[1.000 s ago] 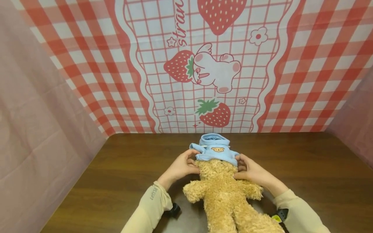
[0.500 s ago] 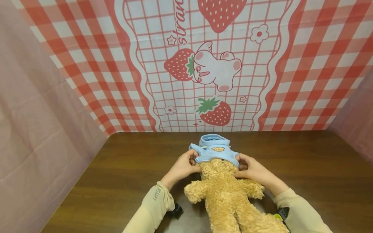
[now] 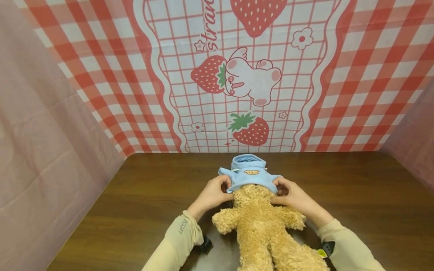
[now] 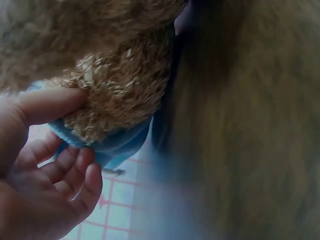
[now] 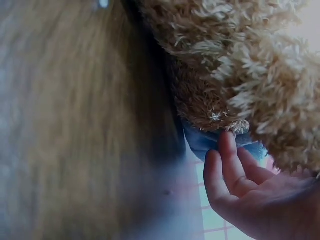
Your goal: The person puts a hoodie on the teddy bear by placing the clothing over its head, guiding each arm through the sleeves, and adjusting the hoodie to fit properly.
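Note:
A plush teddy bear [image 3: 255, 222] with shaggy golden-brown fur lies on its back, head away from me. Its head is mostly inside a small light-blue sweatshirt [image 3: 251, 178] with a bear-face patch, the neck opening pointing at the back wall. My left hand [image 3: 211, 192] pinches the hem on the left, thumb against the head fur; the left wrist view shows curled fingers [image 4: 85, 155] under the blue edge. On the right side, my right hand [image 3: 294, 196] grips the hem likewise. In the right wrist view its fingertips [image 5: 227, 142] touch the cloth, while fur hides the thumb.
The dark brown wooden table [image 3: 152, 188] ends at a red-and-white checked strawberry cloth [image 3: 203, 139] hanging behind it. Pinkish curtains [image 3: 51, 131] close off the sides. Black wrist devices [image 3: 205, 245] sit at the sleeve cuffs.
The hem's left side has come slightly lower and the sweatshirt is spread a little wider. Both hands have shifted only slightly and stay at the hem.

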### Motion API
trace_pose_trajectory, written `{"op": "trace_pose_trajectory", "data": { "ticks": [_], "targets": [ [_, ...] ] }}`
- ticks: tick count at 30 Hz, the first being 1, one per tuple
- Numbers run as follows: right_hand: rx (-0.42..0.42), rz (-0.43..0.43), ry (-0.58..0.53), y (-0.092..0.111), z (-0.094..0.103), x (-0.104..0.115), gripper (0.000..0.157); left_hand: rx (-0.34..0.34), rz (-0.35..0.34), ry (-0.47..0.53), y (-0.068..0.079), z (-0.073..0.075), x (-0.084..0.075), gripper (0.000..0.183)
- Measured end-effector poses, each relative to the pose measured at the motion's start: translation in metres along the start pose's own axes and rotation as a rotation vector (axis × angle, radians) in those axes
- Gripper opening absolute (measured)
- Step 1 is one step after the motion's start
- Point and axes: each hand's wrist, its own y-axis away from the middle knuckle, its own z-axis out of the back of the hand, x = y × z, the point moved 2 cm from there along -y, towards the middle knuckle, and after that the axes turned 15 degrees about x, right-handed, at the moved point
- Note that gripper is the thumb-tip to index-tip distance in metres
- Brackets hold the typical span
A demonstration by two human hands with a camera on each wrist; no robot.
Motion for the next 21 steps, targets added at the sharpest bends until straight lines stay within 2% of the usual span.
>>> {"op": "trace_pose_trajectory", "data": {
  "ticks": [3, 8, 11, 14, 17, 21],
  "targets": [
    [-0.025, -0.021, 0.015, -0.0007, 0.0003, 0.0004, 0.034, 0.018, -0.021, -0.055, 0.0011, 0.0021, -0.0029, 0.023],
    [-0.059, -0.041, 0.031, -0.0005, 0.0016, -0.0010, 0.037, 0.083, -0.056, -0.074, 0.0034, 0.0053, -0.0054, 0.029],
    [-0.030, -0.020, -0.011, -0.0002, 0.0023, -0.0016, 0.039, 0.143, -0.075, -0.093, 0.0048, 0.0065, -0.0057, 0.040],
    [0.036, 0.013, -0.061, 0.0005, 0.0021, -0.0028, 0.039, 0.177, -0.072, -0.082, 0.0052, 0.0059, -0.0043, 0.047],
    [0.077, 0.046, -0.062, 0.0015, 0.0020, -0.0040, 0.039, 0.170, -0.056, -0.039, 0.0046, 0.0047, -0.0043, 0.047],
    [0.061, 0.061, -0.038, 0.0010, 0.0023, -0.0063, 0.038, 0.121, -0.040, 0.003, 0.0033, 0.0026, -0.0047, 0.047]
  ]
}}
